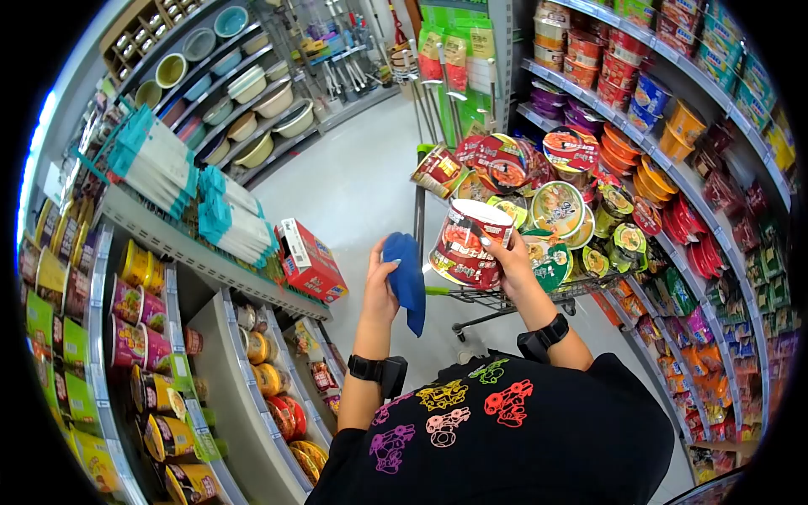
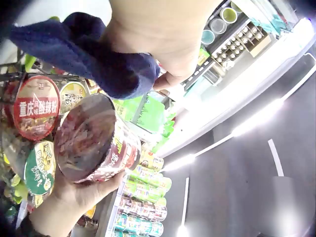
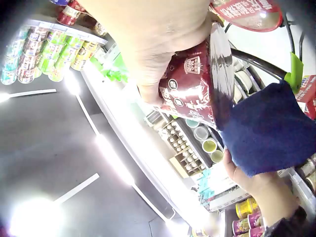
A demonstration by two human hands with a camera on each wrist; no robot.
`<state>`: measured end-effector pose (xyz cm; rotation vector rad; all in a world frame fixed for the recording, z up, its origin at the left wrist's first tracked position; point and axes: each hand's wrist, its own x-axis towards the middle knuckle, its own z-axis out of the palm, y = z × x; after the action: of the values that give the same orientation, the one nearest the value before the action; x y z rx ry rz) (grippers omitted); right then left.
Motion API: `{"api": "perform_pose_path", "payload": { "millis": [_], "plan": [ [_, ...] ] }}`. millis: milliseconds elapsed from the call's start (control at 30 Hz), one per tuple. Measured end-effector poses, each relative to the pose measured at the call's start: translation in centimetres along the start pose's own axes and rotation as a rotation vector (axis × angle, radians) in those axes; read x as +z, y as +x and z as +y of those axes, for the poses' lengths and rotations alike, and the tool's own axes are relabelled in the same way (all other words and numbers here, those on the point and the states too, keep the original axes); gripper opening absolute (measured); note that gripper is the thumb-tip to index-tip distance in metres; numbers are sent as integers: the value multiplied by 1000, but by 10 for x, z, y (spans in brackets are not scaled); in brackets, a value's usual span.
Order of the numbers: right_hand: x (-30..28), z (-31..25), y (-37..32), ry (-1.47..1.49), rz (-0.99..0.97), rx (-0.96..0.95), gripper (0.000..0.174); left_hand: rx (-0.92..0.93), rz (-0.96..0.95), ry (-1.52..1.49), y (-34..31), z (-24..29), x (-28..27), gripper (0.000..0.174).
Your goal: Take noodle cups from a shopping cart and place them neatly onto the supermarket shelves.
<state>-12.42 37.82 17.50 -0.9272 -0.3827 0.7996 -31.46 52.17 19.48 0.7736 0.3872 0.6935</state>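
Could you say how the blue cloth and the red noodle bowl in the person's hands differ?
The blue cloth is plain and hangs limp; the red noodle bowl is printed, round and rigid. The cloth is in the left hand, the bowl tilted in the right hand. Both are held near the cart.

The noodle cup (image 1: pixel 465 244) is a wide red paper tub with white and dark print. It is held tilted in mid-air, gripped by the right hand (image 1: pixel 515 263), with one flat end turned toward the cloth. The blue cloth (image 1: pixel 406 278) is dark, soft and bunched. It hangs from the left hand (image 1: pixel 380 286), just beside the cup's edge.
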Motion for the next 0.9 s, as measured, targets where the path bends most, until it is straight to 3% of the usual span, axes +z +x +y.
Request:
{"api": "perform_pose_path", "payload": {
  "millis": [200, 300, 333, 433, 500, 533, 633, 833, 900],
  "plan": [
    [-7, -20, -7, 276, -64, -54, 66, -13, -258, -193, 20, 8, 46, 60],
    [-14, -22, -2, 134, -77, -180, 62, 90, -194, 163, 43, 9, 33, 61],
    [-13, -23, -2, 104, -41, -171, 66, 161, -63, 437, 53, 2, 18, 51],
    [-22, -7, 4, 111, -77, -163, 73, 218, 98, 1114, 95, -39, -90, 41],
    [-17, 3, 5, 124, -69, -120, 78, 190, 251, 1561, 82, -49, -105, 38],
    [-18, 8, 5, 68, -72, -111, 79, 103, 235, 1644, 79, -55, -118, 42],
    [-16, 14, 8, -23, -92, -103, 81, 76, 97, 1595, 65, -63, -126, 46],
    [-8, 24, 16, -201, -145, -168, 84, 42, 9, 1373, 63, -68, -124, 48],
    [-8, 33, 20, -251, -151, -190, 86, 133, -56, 1461, 65, -79, -130, 50]
  ]
}}
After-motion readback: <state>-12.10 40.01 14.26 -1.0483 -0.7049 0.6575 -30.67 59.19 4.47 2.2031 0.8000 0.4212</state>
